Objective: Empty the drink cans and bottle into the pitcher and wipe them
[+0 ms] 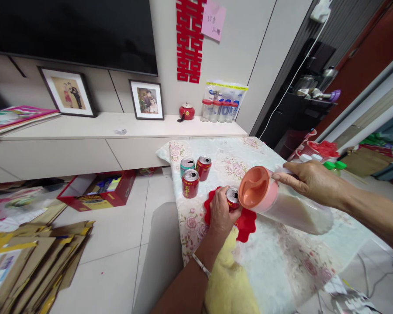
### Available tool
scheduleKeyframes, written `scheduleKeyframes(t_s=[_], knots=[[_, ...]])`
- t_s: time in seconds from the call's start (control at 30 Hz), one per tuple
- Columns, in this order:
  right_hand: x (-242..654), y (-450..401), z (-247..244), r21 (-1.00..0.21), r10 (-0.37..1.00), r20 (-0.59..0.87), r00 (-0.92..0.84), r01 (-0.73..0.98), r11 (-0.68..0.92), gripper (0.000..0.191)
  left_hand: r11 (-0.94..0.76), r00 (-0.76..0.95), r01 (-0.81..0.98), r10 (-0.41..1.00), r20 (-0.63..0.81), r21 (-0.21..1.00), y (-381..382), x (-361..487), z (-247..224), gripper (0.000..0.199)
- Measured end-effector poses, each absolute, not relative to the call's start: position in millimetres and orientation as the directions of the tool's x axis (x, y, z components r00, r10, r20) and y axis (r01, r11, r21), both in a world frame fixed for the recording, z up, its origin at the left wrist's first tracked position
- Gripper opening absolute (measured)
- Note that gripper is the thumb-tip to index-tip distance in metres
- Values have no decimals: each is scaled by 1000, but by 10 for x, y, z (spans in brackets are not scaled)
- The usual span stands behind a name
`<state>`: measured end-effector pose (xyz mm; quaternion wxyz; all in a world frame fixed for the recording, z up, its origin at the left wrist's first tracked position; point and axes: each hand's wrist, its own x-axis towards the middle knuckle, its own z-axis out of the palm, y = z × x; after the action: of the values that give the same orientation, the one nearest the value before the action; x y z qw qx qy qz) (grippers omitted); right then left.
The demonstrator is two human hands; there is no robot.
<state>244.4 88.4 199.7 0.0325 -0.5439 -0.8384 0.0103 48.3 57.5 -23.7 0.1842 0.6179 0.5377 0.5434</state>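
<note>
My left hand (220, 207) is closed around a red drink can (232, 197), which stands on a red scalloped mat (246, 224). In my right hand (309, 181) is the handle of a clear plastic pitcher (298, 213) with an orange lid (256, 188). The pitcher is tilted to the left, its lid right beside the can's top, and pale contents show inside it. Whether liquid is flowing I cannot tell. Behind my left hand stand a red can (190, 184), another red can (203, 168) and a teal can (187, 165), all with opened tops.
A floral cloth (232, 168) covers the table. A yellow cloth (231, 279) hangs by my left forearm. Green-capped bottles (334, 166) stand beyond my right wrist. Flattened cardboard (39, 266) and a red box (98, 192) lie on the floor at left.
</note>
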Motion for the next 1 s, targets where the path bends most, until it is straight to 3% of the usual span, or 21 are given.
scheduleKeyframes(t_s=[1.0], knots=[[2456, 861, 1985, -67, 913, 57, -405, 911, 408, 66, -361, -167, 461, 862, 478, 811, 588, 483, -262, 68]])
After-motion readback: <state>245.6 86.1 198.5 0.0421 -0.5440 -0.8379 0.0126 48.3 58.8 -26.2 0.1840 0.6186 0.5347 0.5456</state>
